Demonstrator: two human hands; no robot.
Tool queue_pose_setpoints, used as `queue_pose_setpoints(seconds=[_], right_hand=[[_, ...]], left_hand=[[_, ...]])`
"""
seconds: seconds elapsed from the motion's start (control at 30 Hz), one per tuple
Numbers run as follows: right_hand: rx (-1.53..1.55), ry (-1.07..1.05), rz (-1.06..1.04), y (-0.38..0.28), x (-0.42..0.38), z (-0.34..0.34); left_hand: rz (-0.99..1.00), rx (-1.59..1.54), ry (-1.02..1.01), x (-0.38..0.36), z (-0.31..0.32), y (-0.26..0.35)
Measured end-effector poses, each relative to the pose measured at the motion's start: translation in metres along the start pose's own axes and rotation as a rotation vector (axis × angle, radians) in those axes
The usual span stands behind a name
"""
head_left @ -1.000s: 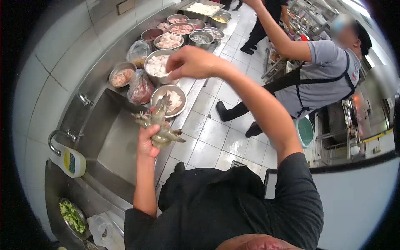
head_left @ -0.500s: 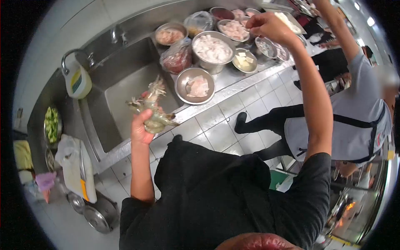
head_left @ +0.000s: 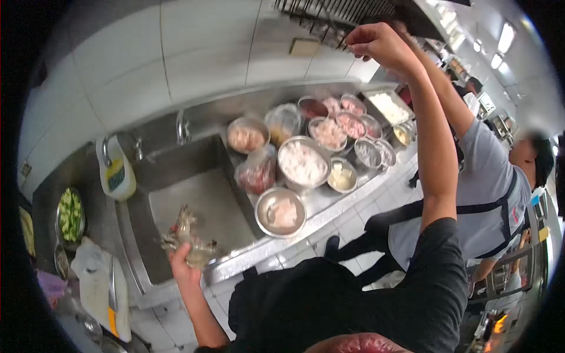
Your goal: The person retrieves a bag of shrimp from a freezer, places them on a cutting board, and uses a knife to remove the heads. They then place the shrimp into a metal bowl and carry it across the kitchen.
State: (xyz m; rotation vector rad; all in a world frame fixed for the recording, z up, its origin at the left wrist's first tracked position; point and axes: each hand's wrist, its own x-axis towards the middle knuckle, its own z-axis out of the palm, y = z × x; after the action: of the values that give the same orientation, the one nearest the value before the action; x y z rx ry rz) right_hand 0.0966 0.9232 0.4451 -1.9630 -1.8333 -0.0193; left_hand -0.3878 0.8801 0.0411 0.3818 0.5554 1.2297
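Observation:
My left hand (head_left: 185,265) is closed around several raw grey-green prawns (head_left: 194,250), held over the near edge of the steel sink (head_left: 206,203). Their heads and legs stick out past my fingers. High above the bowls, my right hand (head_left: 379,47) is raised with its fingers bent together, close to a dark wire rack (head_left: 338,12) on the wall. What is between those fingers, if anything, I cannot make out. Right of the sink stands a steel bowl with a pale fillet (head_left: 282,213), beside a larger bowl of white pieces (head_left: 302,162).
Several bowls of raw meat and a bagged red meat (head_left: 256,170) crowd the counter. Left of the sink lie a white cutting board (head_left: 97,288), a knife with an orange handle (head_left: 112,315) and chopped green vegetables (head_left: 70,215). A co-worker (head_left: 477,182) stands at right, one arm raised.
The view has tilted up, showing more wall and the rack. My right hand has risen from over the bowls toward the rack. The prawns remain in my left hand.

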Motion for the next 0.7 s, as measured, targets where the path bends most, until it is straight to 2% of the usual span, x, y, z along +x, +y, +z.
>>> queue_pose_setpoints(seconds=[0.13,0.2,0.3,0.4,0.43,0.47,0.53,0.6,0.63,0.67,0.7], right_hand=[[0.104,0.135,0.014,0.012,0.03,-0.03],[0.186,0.115,0.01,0.039,0.046,-0.057],[0.127,0.207,0.129,0.068,0.054,-0.086],[-0.147,0.36,0.254,0.103,0.049,-0.096],[-0.19,0.357,0.348,0.125,0.052,-0.101],[-0.21,0.308,0.34,0.166,0.064,-0.108],[-0.243,0.198,0.313,0.29,0.106,-0.121],[-0.986,0.107,-0.17,0.425,0.166,-0.127],[-1.35,0.057,-0.43,0.43,0.171,-0.126],[-1.253,0.15,-0.085,0.437,0.177,-0.114],[-1.268,0.115,-0.193,0.46,0.179,-0.1]], left_hand=[[0.06,0.015,0.079,0.006,-0.018,0.004],[0.084,-0.004,0.065,0.004,-0.017,0.004],[0.133,0.009,0.119,-0.007,-0.008,0.004],[0.164,-0.022,0.198,-0.014,-0.025,-0.008],[0.173,-0.019,0.214,-0.016,-0.027,-0.013],[0.182,-0.019,0.234,-0.019,-0.031,-0.016],[0.217,-0.01,0.267,-0.028,-0.031,-0.023],[0.265,0.007,0.283,-0.039,-0.021,-0.032],[0.287,0.0,0.276,-0.041,-0.012,-0.041],[0.308,0.001,0.269,-0.046,-0.004,-0.048],[0.322,0.018,0.273,-0.056,0.001,-0.051]])
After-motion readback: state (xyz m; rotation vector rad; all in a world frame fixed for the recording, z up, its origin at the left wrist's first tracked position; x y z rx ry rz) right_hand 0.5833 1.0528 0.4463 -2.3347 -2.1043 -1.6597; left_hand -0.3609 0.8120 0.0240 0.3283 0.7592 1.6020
